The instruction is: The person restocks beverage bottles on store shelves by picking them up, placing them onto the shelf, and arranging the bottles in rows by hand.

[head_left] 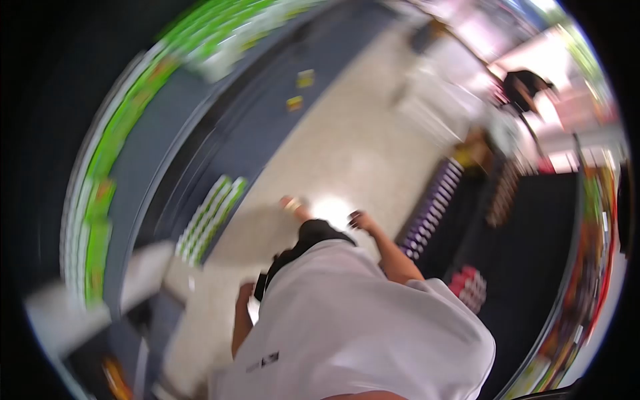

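Note:
My right hand (360,221) hangs forward of my body over the pale floor (363,143). Its fingers look dark and smeared, and I cannot make out anything held in it. At my left side my left hand (246,291) hangs low beside my black shorts (308,241); its fingers are too blurred to read. Neither hand visibly touches a shelf. My white shirt (360,310) fills the lower middle of the view. One foot (293,205) with a light strap shows on the floor ahead of me.
To the left runs a grey shelf unit (250,127) with green-and-white packs (211,220) and two small yellow items. On the right, a dark shelf (530,253) bears purple packs (432,210) and red-and-white goods (468,288). A person in dark clothing (525,90) is farther off.

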Tool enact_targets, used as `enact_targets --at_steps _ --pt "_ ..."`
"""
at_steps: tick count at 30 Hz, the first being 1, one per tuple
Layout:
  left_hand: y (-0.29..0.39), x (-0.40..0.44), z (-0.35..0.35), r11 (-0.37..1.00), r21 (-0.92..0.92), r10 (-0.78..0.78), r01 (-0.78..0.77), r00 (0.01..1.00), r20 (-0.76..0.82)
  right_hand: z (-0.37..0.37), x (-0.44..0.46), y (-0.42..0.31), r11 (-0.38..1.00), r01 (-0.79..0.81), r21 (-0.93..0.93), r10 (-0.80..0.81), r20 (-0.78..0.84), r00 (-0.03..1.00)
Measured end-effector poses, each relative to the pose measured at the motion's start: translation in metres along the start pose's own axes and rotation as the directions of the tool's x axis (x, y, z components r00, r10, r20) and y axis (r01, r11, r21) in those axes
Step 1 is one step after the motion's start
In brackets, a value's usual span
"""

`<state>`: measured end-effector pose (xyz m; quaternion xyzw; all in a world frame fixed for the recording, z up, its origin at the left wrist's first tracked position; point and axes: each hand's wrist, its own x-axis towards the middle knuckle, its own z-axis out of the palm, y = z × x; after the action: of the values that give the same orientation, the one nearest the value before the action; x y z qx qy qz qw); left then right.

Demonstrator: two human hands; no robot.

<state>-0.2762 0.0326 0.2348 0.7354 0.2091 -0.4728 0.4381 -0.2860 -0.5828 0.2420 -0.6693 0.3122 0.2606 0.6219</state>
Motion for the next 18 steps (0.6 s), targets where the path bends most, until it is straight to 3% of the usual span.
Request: enact_targets --at_steps 1,2,3,4,5,6,7,8,9,10,13,15,17,18 --pt "0.001 0.011 -0.002 0.995 -0.080 0.050 -0.055 0.997 -0.053 -0.002 0.009 -0.038 0.998 -0.063 0.001 0.063 -0.023 0.998" --pt "0.049 -0.016 0.000 0.888 -0.439 0.050 -0.137 0.977 -0.205 -0.003 0.014 -0.068 1.000 0.001 -0.015 -0.001 0.019 1.000" --pt "0.098 -0.023 -0.011 0.836 -0.464 0.142 -0.293 0.932 -0.334 0.004 0.014 -0.104 1.000 0.016 -0.017 -0.017 -0.007 1.000" --pt "0.131 -0.012 -0.031 0.813 -0.343 0.319 -0.471 0.853 -0.414 0.006 0.027 -0.127 1.000 0.011 -0.027 -0.011 0.008 1.000" --pt "0.182 -0.014 -0.051 0.776 -0.320 0.350 -0.543 0.794 -0.497 0.004 0.039 -0.147 0.999 0.042 -0.031 -0.040 0.056 0.998" --pt "0.250 -0.050 -0.072 0.612 -0.328 0.475 -0.720 0.666 -0.575 0.008 0.047 -0.173 0.996 -0.018 -0.090 0.024 0.062 0.998" --pt "0.305 -0.077 -0.093 0.593 -0.277 0.466 -0.756 0.603 -0.647 0.015 0.052 -0.199 0.989 -0.048 -0.138 0.055 0.053 0.997" --pt "0.334 -0.095 -0.110 0.536 -0.084 0.545 -0.840 0.420 -0.726 0.022 0.060 -0.215 0.987 -0.010 -0.163 0.026 0.099 0.995" --pt "0.368 -0.120 -0.140 0.569 0.140 0.570 -0.810 0.266 -0.778 0.032 0.067 -0.237 0.984 0.035 -0.176 -0.014 0.118 0.993" --pt "0.403 -0.152 -0.161 0.646 0.471 0.588 -0.600 -0.002 -0.809 0.044 0.069 -0.259 0.983 0.082 -0.163 -0.054 0.172 0.984" --pt "0.454 -0.180 -0.248 0.709 0.632 0.576 -0.312 -0.260 -0.775 0.086 0.092 -0.313 0.973 0.179 -0.147 -0.123 0.329 0.936" --pt "0.470 -0.170 -0.306 0.645 0.763 0.707 0.040 -0.411 -0.575 0.110 0.092 -0.346 0.954 0.240 -0.179 -0.152 0.403 0.902" --pt "0.484 -0.166 -0.324 0.643 0.705 0.762 0.298 -0.340 -0.551 0.119 0.086 -0.365 0.955 0.254 -0.150 -0.165 0.443 0.881" --pt "0.480 -0.158 -0.335 0.611 0.724 0.792 0.322 -0.222 -0.569 0.123 0.080 -0.376 0.956 0.262 -0.134 -0.173 0.462 0.870"
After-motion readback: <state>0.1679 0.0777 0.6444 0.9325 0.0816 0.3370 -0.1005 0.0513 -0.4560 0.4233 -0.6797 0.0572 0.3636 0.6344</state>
